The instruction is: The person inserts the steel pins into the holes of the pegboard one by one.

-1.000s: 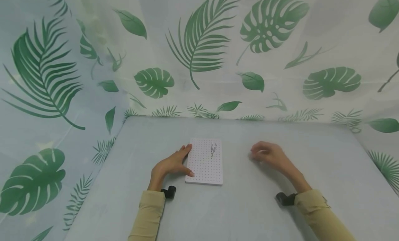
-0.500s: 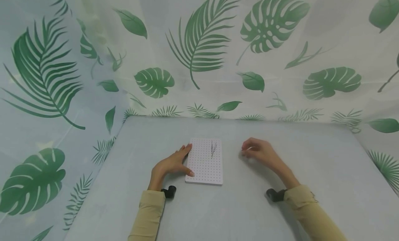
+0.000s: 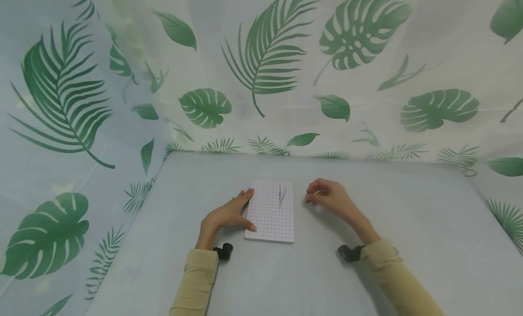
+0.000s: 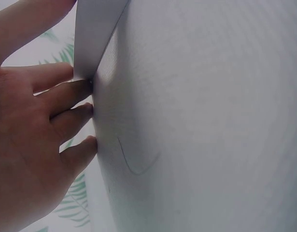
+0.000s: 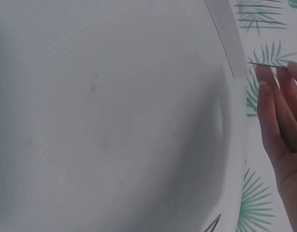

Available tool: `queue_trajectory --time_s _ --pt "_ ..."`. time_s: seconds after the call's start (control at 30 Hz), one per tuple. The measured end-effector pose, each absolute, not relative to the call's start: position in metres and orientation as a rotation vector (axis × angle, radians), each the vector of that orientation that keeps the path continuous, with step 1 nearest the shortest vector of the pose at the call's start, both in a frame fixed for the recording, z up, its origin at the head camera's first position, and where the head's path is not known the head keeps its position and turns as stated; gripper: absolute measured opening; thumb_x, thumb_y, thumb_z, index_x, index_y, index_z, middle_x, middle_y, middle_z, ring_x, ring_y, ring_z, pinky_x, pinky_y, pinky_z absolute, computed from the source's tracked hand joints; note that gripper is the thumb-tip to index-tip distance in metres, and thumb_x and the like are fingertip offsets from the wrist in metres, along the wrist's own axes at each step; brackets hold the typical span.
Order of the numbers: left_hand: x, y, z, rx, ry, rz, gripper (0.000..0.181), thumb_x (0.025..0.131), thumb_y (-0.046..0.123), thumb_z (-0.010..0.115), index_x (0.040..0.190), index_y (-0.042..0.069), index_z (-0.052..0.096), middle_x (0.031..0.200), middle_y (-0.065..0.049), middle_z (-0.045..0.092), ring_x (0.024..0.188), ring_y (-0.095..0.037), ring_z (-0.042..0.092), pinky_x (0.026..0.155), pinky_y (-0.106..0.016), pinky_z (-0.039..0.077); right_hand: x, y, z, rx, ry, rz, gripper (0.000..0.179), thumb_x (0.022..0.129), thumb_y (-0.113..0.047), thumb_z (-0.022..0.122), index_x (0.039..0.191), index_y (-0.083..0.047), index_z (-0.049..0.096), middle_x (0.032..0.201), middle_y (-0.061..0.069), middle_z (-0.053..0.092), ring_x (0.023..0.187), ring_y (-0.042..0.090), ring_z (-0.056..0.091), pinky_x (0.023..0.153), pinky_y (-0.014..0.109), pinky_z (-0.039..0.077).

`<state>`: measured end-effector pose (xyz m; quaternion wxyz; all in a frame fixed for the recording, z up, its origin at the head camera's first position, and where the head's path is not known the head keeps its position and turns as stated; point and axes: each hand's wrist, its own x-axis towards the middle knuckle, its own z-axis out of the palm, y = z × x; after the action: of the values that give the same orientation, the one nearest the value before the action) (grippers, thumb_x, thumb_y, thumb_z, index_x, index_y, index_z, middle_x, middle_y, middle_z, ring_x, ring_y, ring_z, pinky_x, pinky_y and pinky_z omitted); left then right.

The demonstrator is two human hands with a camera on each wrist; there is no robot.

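Note:
A white rectangular board with a grid of small dots lies flat on the table. Several thin dark needle-like pieces lie together on its upper right part. At the board's left side rests my left hand, thumb and index finger spread along its edge. In the left wrist view, its other fingertips touch down beside the board's side. Just right of the board, my right hand pinches a thin pointed needle between thumb and fingertips, its point toward the board.
The pale grey table meets a white curtain printed with green leaves. A fine curved line shows on the surface in the left wrist view. A dark pointed shape sits at the lower edge of the right wrist view.
My right hand has moved left, closer to the board's right edge. The left hand and the board hold their place; the head view has shifted slightly.

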<state>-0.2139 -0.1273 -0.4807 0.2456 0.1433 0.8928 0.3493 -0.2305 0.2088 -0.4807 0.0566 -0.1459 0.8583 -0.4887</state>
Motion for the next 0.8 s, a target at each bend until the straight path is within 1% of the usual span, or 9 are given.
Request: queue_trajectory --time_s 0.17,0.33,0.47,0.57,0.8 --pt "-0.214 -0.127 -0.479 0.384 2.44 0.956 0.117 0.077 0.027 0.091 0.166 0.012 0.017 0.173 -0.013 0.011 0.159 -0.043 0.007 0.129 -0.057 0.013 -0.233 0.199 -0.481 -0.476 2.543 -1.554 0.017 0.092 -0.009 0.077 0.103 0.0 0.068 0.099 0.017 0.078 0.089 0.03 0.077 0.073 0.033 0.061" --pt "-0.213 -0.126 -0.479 0.389 2.437 0.953 0.116 0.077 0.027 0.091 0.166 0.012 0.017 0.173 -0.013 0.011 0.159 -0.042 0.007 0.129 -0.056 0.013 -0.235 0.19 -0.482 -0.473 2.505 -1.592 0.017 0.092 -0.008 0.076 0.103 0.001 0.068 0.1 0.018 0.078 0.089 0.031 0.078 0.078 0.036 0.063" --pt "-0.213 -0.127 -0.481 0.386 2.439 0.951 0.116 0.078 0.027 0.091 0.166 0.013 0.017 0.173 -0.013 0.011 0.159 -0.041 0.007 0.129 -0.056 0.013 -0.236 0.181 -0.482 -0.457 2.502 -1.604 0.015 0.092 -0.008 0.076 0.102 0.001 0.068 0.1 0.019 0.077 0.089 0.029 0.078 0.078 0.032 0.063" --pt "-0.213 -0.127 -0.481 0.384 2.443 0.95 0.116 0.078 0.028 0.091 0.166 0.013 0.017 0.173 -0.012 0.011 0.159 -0.04 0.008 0.129 -0.056 0.013 -0.236 0.174 -0.481 -0.463 2.497 -1.616 0.014 0.092 -0.007 0.076 0.101 0.001 0.068 0.099 0.019 0.077 0.089 0.03 0.078 0.078 0.027 0.061" --pt "-0.213 -0.127 -0.481 0.382 2.446 0.947 0.116 0.078 0.028 0.091 0.166 0.012 0.017 0.173 -0.012 0.012 0.159 -0.04 0.008 0.129 -0.056 0.014 -0.237 0.165 -0.48 -0.455 2.471 -1.635 0.016 0.092 -0.006 0.076 0.102 0.004 0.069 0.101 0.022 0.076 0.092 0.033 0.078 0.076 0.023 0.06"
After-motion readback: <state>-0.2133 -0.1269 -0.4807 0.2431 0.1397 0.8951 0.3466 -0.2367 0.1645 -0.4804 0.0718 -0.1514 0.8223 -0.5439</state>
